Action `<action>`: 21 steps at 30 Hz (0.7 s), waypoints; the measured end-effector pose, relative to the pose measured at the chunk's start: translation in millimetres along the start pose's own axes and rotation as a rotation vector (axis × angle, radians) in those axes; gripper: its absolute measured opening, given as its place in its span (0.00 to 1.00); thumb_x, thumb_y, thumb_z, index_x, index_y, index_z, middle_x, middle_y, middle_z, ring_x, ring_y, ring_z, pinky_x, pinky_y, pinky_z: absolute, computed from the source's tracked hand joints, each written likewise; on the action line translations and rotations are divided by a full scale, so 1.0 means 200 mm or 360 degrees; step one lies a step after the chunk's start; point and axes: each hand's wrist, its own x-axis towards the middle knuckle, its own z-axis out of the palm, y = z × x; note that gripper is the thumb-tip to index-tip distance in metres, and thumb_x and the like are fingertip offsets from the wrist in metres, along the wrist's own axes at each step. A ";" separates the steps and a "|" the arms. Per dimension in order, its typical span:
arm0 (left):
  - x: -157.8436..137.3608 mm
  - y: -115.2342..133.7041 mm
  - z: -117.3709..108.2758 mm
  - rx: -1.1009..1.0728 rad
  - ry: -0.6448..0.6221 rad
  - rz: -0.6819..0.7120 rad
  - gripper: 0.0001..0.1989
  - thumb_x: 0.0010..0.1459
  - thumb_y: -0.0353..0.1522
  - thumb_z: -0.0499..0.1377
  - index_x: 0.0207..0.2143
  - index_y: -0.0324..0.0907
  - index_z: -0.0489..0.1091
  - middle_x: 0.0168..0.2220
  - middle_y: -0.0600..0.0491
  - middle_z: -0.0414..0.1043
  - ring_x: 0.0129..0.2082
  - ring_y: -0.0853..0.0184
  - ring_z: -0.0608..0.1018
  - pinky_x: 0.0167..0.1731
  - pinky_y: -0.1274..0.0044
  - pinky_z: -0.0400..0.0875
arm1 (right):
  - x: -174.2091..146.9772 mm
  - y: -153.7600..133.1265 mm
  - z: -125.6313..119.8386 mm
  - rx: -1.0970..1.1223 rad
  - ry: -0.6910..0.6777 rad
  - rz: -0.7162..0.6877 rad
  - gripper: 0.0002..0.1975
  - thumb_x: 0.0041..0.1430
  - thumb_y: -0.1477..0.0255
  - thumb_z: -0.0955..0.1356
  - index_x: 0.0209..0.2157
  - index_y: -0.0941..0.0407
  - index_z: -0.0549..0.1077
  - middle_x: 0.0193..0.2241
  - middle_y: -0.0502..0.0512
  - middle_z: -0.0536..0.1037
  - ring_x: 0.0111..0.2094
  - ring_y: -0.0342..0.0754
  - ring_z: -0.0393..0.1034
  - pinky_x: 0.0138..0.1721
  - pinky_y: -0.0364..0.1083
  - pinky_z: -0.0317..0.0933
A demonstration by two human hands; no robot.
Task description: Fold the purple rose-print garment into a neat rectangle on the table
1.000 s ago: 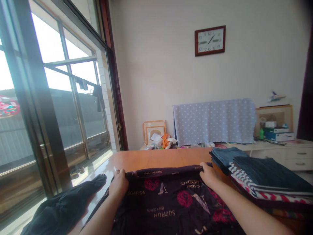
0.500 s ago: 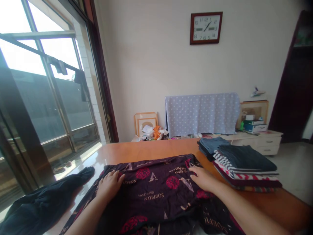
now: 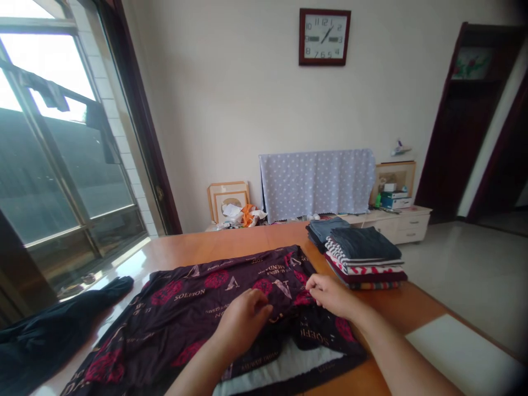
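A dark purple printed garment [image 3: 193,319] with red roses and pale lettering lies spread over the table in front of me. Its near right part is folded open, and a pale inner side shows. My left hand [image 3: 243,319] is over the middle of the cloth, fingers loosely curled and thumb apart, with no cloth visible between them. At the garment's right edge, my right hand [image 3: 330,294] has its fingertips pinched on the fabric. A rumpled dark garment [image 3: 53,324] lies to the left.
Folded clothes [image 3: 365,245] are stacked at the table's right, with folded jeans [image 3: 328,226] beside them. A white sheet-like surface [image 3: 462,346] lies at the near right of the wooden table [image 3: 231,239]. Beyond stands a low white cabinet [image 3: 408,225]; windows [image 3: 49,165] are on the left.
My left hand has left the garment's far left part and come right and nearer to its middle. My right hand has moved slightly nearer along the right edge. The view has turned right.
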 end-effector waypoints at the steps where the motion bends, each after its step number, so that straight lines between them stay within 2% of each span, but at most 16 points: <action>1: -0.01 0.05 0.04 -0.0019 -0.0052 0.0021 0.09 0.60 0.40 0.59 0.37 0.45 0.73 0.39 0.51 0.76 0.39 0.63 0.76 0.38 0.76 0.65 | -0.01 -0.01 0.00 0.0033 -0.0085 -0.0004 0.08 0.59 0.72 0.64 0.37 0.56 0.75 0.23 0.47 0.75 0.26 0.43 0.70 0.26 0.39 0.57; 5: -0.02 0.13 0.16 0.0030 -0.0215 0.0022 0.17 0.49 0.39 0.68 0.42 0.45 0.73 0.43 0.49 0.74 0.42 0.60 0.74 0.38 0.75 0.65 | -0.03 -0.02 -0.03 0.0128 -0.0362 0.0056 0.11 0.59 0.72 0.64 0.41 0.56 0.75 0.25 0.48 0.77 0.24 0.42 0.70 0.26 0.39 0.57; 8: -0.01 0.11 0.19 0.0048 -0.0197 -0.0011 0.16 0.48 0.33 0.65 0.42 0.45 0.73 0.45 0.49 0.74 0.44 0.60 0.74 0.41 0.74 0.66 | -0.02 0.00 -0.05 0.0015 -0.0159 -0.0062 0.16 0.58 0.74 0.65 0.48 0.55 0.76 0.32 0.51 0.80 0.31 0.44 0.73 0.32 0.40 0.60; 11: 0.01 0.08 0.21 -0.0071 -0.0119 -0.0084 0.09 0.53 0.27 0.57 0.37 0.43 0.73 0.40 0.50 0.76 0.41 0.63 0.75 0.42 0.75 0.66 | 0.00 0.02 -0.07 -0.0084 0.0040 -0.0093 0.17 0.57 0.77 0.65 0.48 0.55 0.76 0.31 0.50 0.80 0.33 0.44 0.73 0.33 0.40 0.58; 14: 0.03 0.08 0.20 -0.0152 -0.0120 -0.0179 0.07 0.58 0.29 0.53 0.33 0.42 0.72 0.34 0.52 0.75 0.37 0.65 0.75 0.38 0.76 0.66 | 0.01 0.04 -0.09 -0.0069 0.0046 -0.0048 0.15 0.56 0.78 0.65 0.44 0.55 0.75 0.26 0.47 0.77 0.28 0.43 0.70 0.30 0.40 0.55; 17: 0.03 0.12 0.20 -0.0108 -0.0108 -0.0127 0.10 0.63 0.36 0.53 0.33 0.43 0.72 0.34 0.52 0.75 0.36 0.65 0.74 0.36 0.76 0.65 | 0.01 0.04 -0.09 -0.0004 0.0067 0.0001 0.09 0.57 0.76 0.66 0.40 0.54 0.73 0.25 0.46 0.76 0.25 0.41 0.68 0.28 0.39 0.54; 19: 0.03 0.16 0.22 -0.0005 -0.0089 -0.0048 0.08 0.61 0.38 0.58 0.35 0.44 0.73 0.37 0.51 0.75 0.39 0.63 0.75 0.38 0.75 0.65 | 0.00 0.04 -0.09 0.0050 0.0017 0.0088 0.05 0.58 0.74 0.66 0.37 0.54 0.71 0.24 0.46 0.75 0.23 0.40 0.68 0.26 0.38 0.53; 21: 0.04 0.18 0.26 0.0133 -0.0089 -0.0021 0.07 0.55 0.36 0.62 0.36 0.45 0.73 0.41 0.49 0.74 0.43 0.60 0.75 0.41 0.74 0.65 | -0.01 0.03 -0.09 0.0093 -0.0071 0.0170 0.02 0.59 0.72 0.66 0.36 0.54 0.70 0.22 0.46 0.75 0.20 0.40 0.68 0.24 0.37 0.53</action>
